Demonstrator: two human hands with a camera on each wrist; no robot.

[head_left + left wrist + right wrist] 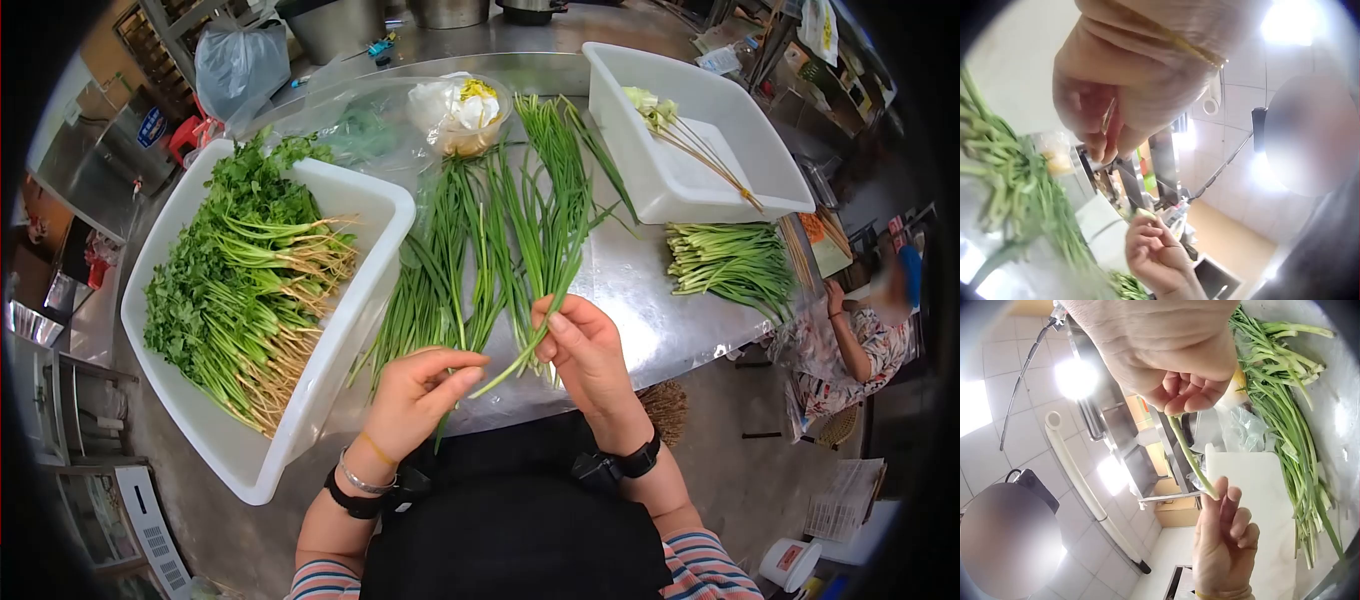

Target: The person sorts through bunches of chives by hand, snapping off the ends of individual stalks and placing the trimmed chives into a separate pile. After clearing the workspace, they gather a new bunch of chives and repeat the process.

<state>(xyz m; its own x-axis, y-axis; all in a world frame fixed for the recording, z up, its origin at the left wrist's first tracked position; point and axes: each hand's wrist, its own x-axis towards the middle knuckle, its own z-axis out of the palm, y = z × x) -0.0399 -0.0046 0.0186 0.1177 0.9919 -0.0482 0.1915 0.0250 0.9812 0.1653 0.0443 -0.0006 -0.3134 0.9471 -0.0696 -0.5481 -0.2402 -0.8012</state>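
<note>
Between the thumb and fingers of the right hand (585, 355) (1169, 356) is a green stalk (510, 368) (1190, 456), its pale end slanting down toward the left hand (425, 395) (1225, 550). The left hand's thumb and forefinger are close to that end; whether they touch it is unclear. A thin pale strip (1109, 117) shows between the left fingers (1094, 140) in the left wrist view. Beyond both hands, long green leafy stalks (550, 170) lie in loose bunches on the metal table (640, 285).
At left, a white tub (385, 215) holds leafy greens with roots. At right stand another white tub (740, 110) with tied sticks and a pile of trimmed stalks (730, 262). A bowl (495, 100) and plastic bags sit behind. Another person (850, 350) is at far right.
</note>
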